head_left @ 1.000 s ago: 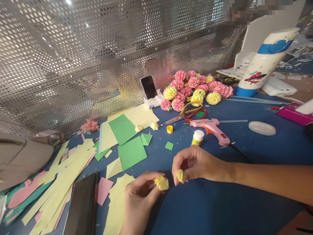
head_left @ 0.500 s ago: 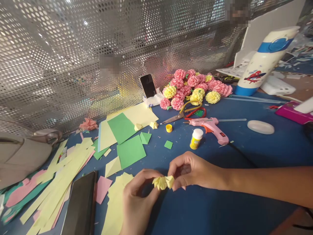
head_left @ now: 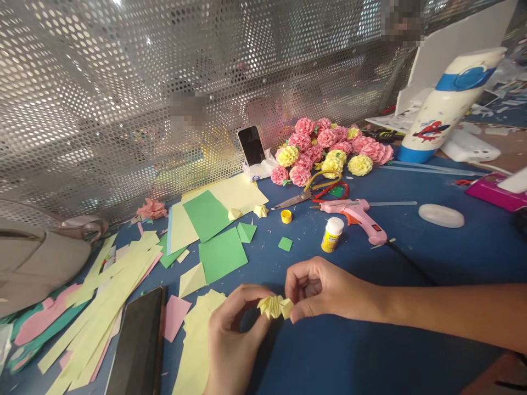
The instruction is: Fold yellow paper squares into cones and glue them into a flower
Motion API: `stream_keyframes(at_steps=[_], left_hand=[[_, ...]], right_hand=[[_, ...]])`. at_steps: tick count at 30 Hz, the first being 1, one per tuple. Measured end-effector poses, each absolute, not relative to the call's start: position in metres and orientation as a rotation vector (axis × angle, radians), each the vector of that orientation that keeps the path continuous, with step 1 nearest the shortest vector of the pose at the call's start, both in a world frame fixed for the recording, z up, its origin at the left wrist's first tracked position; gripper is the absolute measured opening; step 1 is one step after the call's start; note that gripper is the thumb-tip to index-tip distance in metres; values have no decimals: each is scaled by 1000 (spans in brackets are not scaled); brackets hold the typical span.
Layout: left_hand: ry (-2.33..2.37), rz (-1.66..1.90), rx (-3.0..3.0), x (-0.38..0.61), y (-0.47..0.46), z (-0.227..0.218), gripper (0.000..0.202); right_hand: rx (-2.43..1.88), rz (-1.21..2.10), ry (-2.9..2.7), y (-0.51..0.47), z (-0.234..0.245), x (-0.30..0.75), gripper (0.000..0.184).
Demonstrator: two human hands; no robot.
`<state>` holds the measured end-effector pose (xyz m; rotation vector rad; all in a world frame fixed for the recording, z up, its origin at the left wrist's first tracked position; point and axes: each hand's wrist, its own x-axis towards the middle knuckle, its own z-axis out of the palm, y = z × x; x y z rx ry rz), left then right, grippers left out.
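Above the blue counter (head_left: 370, 351), 1 folded yellow paper flower (head_left: 275, 306) is pinched between left hand (head_left: 233, 337) and right hand (head_left: 325, 288), fingers closed on it.

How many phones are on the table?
2: a propped phone by the mesh, a flat phone left of the left hand. Paper may hide more.

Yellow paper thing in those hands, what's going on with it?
A person pinches a pleated yellow paper piece between the left hand and the right hand, just above the blue table. Farther back lie a glue bottle, a pink glue gun, scissors and a heap of paper flowers.
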<state>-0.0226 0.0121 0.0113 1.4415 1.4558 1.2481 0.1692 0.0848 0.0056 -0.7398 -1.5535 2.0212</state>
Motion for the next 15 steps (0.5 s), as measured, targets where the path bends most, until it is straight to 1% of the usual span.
stream_keyframes(at_steps=[15], left_hand=[[1447, 1208, 1572, -23, 12, 8, 9]], right_hand=[[-784, 2171, -1521, 88, 9, 170, 31]])
